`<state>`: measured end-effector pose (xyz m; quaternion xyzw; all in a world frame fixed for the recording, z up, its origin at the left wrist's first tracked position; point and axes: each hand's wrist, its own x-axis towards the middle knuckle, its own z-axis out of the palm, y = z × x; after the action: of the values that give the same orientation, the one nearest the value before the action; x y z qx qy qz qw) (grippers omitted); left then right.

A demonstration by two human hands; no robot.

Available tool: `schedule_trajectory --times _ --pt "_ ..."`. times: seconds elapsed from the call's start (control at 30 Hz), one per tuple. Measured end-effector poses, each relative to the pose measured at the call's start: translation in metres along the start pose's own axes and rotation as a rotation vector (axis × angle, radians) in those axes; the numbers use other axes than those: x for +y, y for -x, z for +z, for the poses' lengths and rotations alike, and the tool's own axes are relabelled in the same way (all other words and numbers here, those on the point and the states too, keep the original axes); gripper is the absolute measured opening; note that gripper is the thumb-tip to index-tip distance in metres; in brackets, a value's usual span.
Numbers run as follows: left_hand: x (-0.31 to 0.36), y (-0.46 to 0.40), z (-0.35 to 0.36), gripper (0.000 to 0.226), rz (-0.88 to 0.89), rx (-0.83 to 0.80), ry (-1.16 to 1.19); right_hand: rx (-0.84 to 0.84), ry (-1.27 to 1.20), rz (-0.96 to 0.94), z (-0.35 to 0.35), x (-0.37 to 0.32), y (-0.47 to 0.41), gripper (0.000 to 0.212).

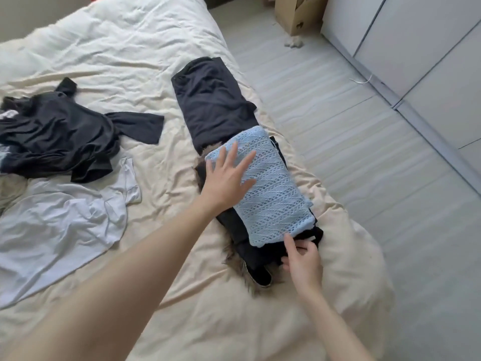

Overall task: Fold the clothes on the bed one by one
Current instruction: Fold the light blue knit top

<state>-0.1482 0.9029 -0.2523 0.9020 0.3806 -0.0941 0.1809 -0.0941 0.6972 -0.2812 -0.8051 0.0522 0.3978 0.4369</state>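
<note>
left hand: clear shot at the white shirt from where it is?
Probably yes. The left hand lies flat on the blue knit, holding nothing; the white shirt lies spread beside that arm, with only bare duvet between.

There is only one view, from a wide-angle camera worn on the person's head. It looks forward and steeply down onto the bed, from close above. Both forearms enter from the lower edge and reach away from the camera. The bed fills the left and the middle; the floor runs along the right side. Straight lines bend near the edges.
</note>
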Motion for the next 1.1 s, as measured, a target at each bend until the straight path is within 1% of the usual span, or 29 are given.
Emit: schedule_trajectory --times 0.03,0.1,0.13,0.17,0.2,0.23,0.27,0.37,0.43,0.57,0.63,0.73,0.8,0.87,0.93,1.03,1.07,1.1 --pt "0.005 -0.001 0.005 0.067 0.041 -0.008 -0.059 0.125 0.198 -0.181 -0.003 0.0 -0.002 0.027" --pt "0.013 -0.008 0.01 0.073 0.074 -0.022 -0.104 0.321 0.455 -0.672 -0.006 -0.005 -0.007 0.03" --pt "0.015 -0.013 0.012 0.076 0.07 -0.037 -0.119 0.362 0.539 -0.879 -0.004 -0.009 -0.012 0.032" --pt "0.016 -0.017 0.015 0.078 0.061 -0.054 -0.136 0.364 0.625 -1.033 -0.001 -0.013 -0.02 0.034" --pt "0.016 -0.021 0.017 0.079 0.052 -0.071 -0.152 0.336 0.711 -1.12 0.002 -0.015 -0.031 0.038" --pt "0.016 -0.023 0.019 0.079 0.044 -0.085 -0.164 0.291 0.789 -1.15 0.006 -0.018 -0.04 0.043" --pt "0.014 -0.024 0.021 0.079 0.037 -0.095 -0.173 0.243 0.86 -1.14 0.01 -0.018 -0.048 0.047" --pt "0.007 -0.025 0.028 0.078 0.034 -0.125 -0.204 0.117 1.058 -1.031 0.017 -0.007 -0.062 0.056" --pt "0.006 -0.023 0.032 0.077 0.04 -0.148 -0.211 0.085 1.15 -0.986 0.016 -0.002 -0.063 0.058" --pt "0.005 -0.019 0.027 0.074 0.052 -0.181 -0.185 0.101 1.216 -0.954 0.018 -0.011 -0.058 0.06" --pt "0.001 -0.009 0.024 0.069 0.085 -0.141 -0.135 0.114 1.205 -0.931 0.019 -0.018 -0.05 0.058" --pt "-0.015 0.037 0.033 0.064 0.082 -0.038 0.016 0.187 1.137 -0.99 0.021 -0.021 -0.028 0.054" --pt "-0.037 0.085 0.052 0.064 -0.012 -0.042 0.136 0.206 1.065 -1.064 0.029 -0.015 -0.005 0.053" --pt "-0.066 0.139 0.075 0.066 -0.168 -0.119 0.218 0.148 0.986 -1.159 0.045 0.003 0.022 0.052" --pt "-0.101 0.192 0.099 0.068 -0.337 -0.218 0.224 0.019 0.992 -1.23 0.068 0.029 0.046 0.05" --pt "-0.158 0.258 0.13 0.072 -0.541 -0.347 0.198 -0.171 1.104 -1.296 0.107 0.07 0.07 0.049" --pt "-0.177 0.276 0.136 0.073 -0.59 -0.369 0.183 -0.222 1.146 -1.306 0.122 0.081 0.075 0.053" --pt "-0.197 0.292 0.141 0.074 -0.638 -0.382 0.188 -0.279 1.189 -1.292 0.138 0.089 0.08 0.063"
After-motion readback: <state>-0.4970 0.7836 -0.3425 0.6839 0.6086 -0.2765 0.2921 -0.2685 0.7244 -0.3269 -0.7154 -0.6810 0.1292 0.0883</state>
